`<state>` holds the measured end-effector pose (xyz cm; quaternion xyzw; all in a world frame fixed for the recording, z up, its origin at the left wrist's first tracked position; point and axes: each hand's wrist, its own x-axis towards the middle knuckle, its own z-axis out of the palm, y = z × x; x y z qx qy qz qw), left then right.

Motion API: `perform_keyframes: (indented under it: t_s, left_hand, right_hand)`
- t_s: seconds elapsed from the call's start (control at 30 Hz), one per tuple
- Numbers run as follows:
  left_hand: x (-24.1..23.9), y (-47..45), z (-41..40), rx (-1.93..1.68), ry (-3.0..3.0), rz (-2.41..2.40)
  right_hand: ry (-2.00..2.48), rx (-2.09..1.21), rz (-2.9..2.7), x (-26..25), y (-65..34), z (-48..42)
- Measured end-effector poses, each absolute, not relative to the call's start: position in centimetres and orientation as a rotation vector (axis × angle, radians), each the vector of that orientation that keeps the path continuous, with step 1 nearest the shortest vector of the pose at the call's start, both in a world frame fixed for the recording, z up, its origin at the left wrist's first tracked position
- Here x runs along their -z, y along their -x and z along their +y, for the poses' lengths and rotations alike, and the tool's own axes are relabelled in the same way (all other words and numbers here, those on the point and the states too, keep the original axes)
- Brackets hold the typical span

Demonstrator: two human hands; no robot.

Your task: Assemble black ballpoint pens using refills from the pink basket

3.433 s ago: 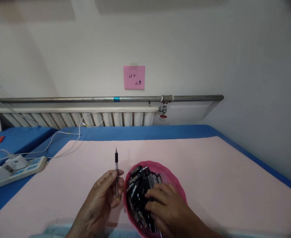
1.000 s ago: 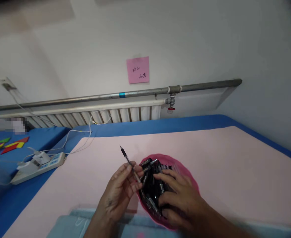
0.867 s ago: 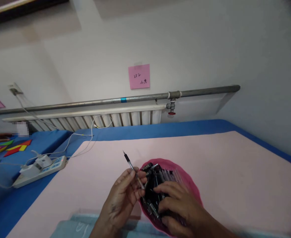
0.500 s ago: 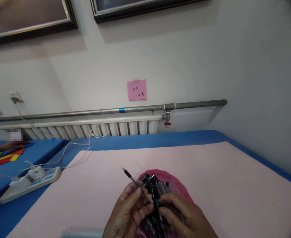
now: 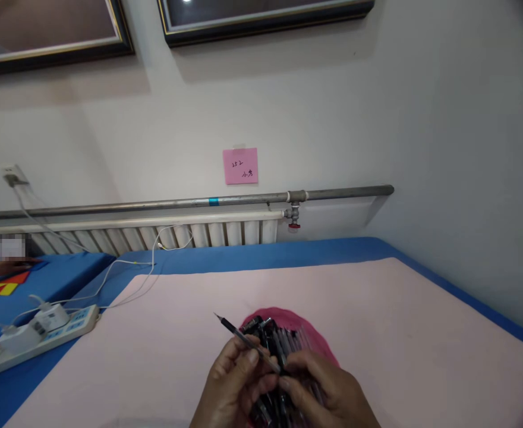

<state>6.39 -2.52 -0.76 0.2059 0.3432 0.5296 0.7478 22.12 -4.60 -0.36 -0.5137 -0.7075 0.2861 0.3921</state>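
Note:
My left hand (image 5: 237, 377) is closed around the clear barrel of a gel pen (image 5: 240, 336). The pen slants with its bare tip and black grip toward the upper left. At the pen's rear end, the fingers of my right hand (image 5: 324, 383) pinch a small black piece (image 5: 283, 371), mostly hidden by the fingertips. Whether that piece is joined to the barrel I cannot tell. Below both hands is a pink basket (image 5: 317, 340) holding black pen caps (image 5: 253, 324) and several clear pen barrels (image 5: 292, 340); the hands cover much of it.
A pale pink sheet (image 5: 154, 339) covers most of the blue table (image 5: 243, 255). To the left lies a white power strip (image 5: 76, 324) with plugged-in adapters and cables. Another person's hand (image 5: 7, 268) is beside coloured flat pieces (image 5: 8, 289). A radiator (image 5: 226, 232) runs along the wall.
My right fingers have come up to the pen's rear end, bringing the small black piece against it. The left hand keeps its hold. The view has shifted slightly.

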Motion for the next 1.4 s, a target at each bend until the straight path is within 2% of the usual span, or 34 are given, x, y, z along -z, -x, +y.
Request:
perform_keyframes:
  t_s: [0.2,0.5,0.77,1.4]
  left_hand:
    - [0.5,-7.0,-2.9,-1.189,-0.439,0.742]
    - [0.5,-7.4,-2.9,-1.217,-0.379,0.784]
    - [0.8,-7.3,-2.9,-1.240,-0.392,0.790]
    - [0.9,-7.0,-2.7,-1.233,-0.419,0.799]
  right_hand:
    - [1.254,-0.662,-1.796,0.8,-22.2,-4.8]
    - [1.321,-0.793,-1.758,0.4,-22.0,-4.5]
    - [1.130,-0.340,-2.110,1.6,-22.7,-4.2]
    - [1.016,0.097,-2.149,1.7,-22.5,-4.1]
